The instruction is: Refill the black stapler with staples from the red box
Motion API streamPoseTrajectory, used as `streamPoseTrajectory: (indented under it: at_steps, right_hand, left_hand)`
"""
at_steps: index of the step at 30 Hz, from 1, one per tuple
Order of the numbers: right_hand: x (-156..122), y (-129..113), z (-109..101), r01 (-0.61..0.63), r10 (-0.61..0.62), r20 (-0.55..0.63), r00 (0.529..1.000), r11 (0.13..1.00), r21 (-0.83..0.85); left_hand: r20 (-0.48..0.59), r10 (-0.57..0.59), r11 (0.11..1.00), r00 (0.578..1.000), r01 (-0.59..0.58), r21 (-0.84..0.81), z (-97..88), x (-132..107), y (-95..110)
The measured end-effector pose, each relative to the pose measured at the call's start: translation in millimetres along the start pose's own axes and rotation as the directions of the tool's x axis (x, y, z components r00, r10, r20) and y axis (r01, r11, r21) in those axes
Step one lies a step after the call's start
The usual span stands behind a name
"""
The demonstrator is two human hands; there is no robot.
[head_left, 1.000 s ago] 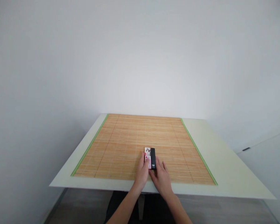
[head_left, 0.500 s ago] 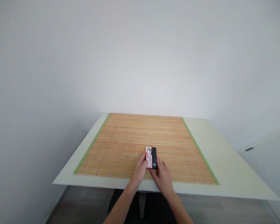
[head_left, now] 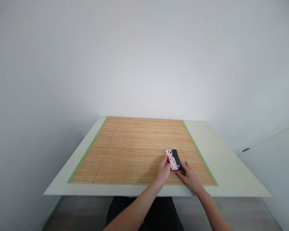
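Observation:
Over the right half of the mat, two small boxes and a black stapler (head_left: pixel 176 159) lie side by side as one tight group. The upper box (head_left: pixel 169 152) is white and red with a small dark picture; the lower box (head_left: pixel 173 164) is white with a red-pink border. My left hand (head_left: pixel 163 171) is closed on the boxes from the left, thumb over the lower one. From the right, my right hand (head_left: pixel 190 178) grips the stapler, fingers along its side and thumb at the group's near end. I cannot tell whether the group touches the mat.
A bamboo mat (head_left: pixel 130 144) with green side edges covers much of the white table (head_left: pixel 233 173). White walls (head_left: pixel 144 64) stand behind and at both sides. A small dark handle-like strip (head_left: pixel 246 149) shows at the right.
Both hands have moved to the right with the boxes and stapler. The group has turned, its far end now leaning left. The view has shifted slightly.

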State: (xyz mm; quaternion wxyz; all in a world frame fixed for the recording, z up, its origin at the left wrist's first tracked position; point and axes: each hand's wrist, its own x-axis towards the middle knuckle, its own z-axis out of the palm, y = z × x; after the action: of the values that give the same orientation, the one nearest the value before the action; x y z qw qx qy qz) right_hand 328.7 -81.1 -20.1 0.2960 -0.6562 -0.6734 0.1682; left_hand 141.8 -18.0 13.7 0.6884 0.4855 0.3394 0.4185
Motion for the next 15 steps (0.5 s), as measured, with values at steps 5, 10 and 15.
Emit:
streamPoseTrajectory:
  at_steps: [5,10,15]
  right_hand:
    - [-5,31,-34,-0.108,0.108,0.028,0.994,0.994,-0.001]
    - [-7,33,-40,-0.099,0.100,-0.053,0.994,0.995,0.018]
    - [-7,32,-34,-0.097,0.098,-0.094,0.991,0.995,0.012]
  left_hand:
    - [0.139,0.006,0.999,0.990,0.001,-0.047,28.4,29,-8]
    - [0.194,0.000,0.999,0.981,0.006,-0.033,32.6,42,-22]
    - [0.181,0.023,1.000,0.983,-0.023,-0.002,29.8,44,-31]
